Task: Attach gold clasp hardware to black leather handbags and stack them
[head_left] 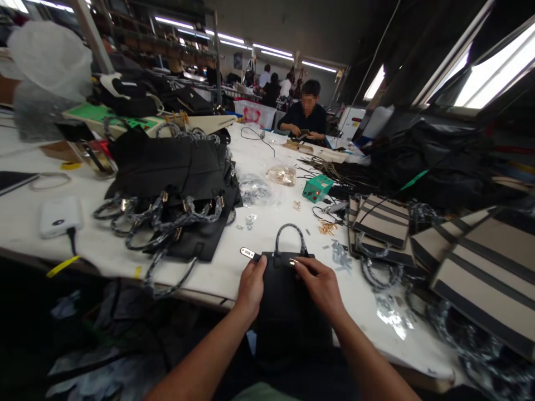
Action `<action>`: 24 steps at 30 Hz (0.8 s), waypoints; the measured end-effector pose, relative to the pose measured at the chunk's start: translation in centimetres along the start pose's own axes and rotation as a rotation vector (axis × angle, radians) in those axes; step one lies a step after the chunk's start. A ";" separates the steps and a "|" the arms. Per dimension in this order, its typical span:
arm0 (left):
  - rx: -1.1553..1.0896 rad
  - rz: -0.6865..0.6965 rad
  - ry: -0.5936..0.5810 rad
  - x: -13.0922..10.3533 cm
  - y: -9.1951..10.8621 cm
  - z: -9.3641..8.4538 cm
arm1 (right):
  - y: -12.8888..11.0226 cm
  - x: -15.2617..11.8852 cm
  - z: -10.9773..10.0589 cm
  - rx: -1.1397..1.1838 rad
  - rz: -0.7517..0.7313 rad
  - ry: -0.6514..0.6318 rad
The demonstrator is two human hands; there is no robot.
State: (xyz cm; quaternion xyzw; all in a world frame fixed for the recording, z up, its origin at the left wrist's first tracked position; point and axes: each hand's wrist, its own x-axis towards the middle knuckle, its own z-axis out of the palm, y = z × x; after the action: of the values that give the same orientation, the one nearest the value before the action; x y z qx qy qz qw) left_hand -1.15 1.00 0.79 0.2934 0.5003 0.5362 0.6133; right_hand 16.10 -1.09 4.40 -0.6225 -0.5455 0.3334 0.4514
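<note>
A black handbag panel (288, 312) with a plastic-wrapped handle (290, 228) lies at the table's front edge, partly over my lap. My left hand (251, 287) grips its upper left edge, thumb on top. Just beyond that thumb a strap tab with a slotted metal plate (247, 253) sticks out to the left. With closed fingertips, my right hand (320, 284) holds a small shiny metal clasp piece (293, 262) against the bag, right of the handle's left base. The fingers hide part of that piece.
Stacked black bag panels (167, 167) with wrapped handles cover the left. Striped beige panels (384, 220) lie right. Ahead are a green box (317, 188), gold-coloured fittings (327, 227), flat metal pieces (341, 256) and a plastic bag (254, 189). A person (307, 117) sits across the table.
</note>
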 end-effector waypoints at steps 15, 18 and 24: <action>-0.139 -0.020 -0.013 -0.4 0.0 0.0 | -0.8 0.1 4.0 0.055 0.049 -0.077; -0.149 0.005 -0.022 -0.3 -0.1 -0.1 | -1.0 -0.1 4.3 -0.006 0.031 -0.077; -0.139 0.005 -0.026 -0.2 -0.1 -0.1 | -1.5 -0.2 4.7 -0.042 0.043 -0.063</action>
State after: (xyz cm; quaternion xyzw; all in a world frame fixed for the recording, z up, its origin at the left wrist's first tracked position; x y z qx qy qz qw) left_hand -1.19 0.79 0.66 0.2581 0.4532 0.5674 0.6372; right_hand 11.20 -0.36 3.98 -0.6327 -0.5529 0.3509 0.4134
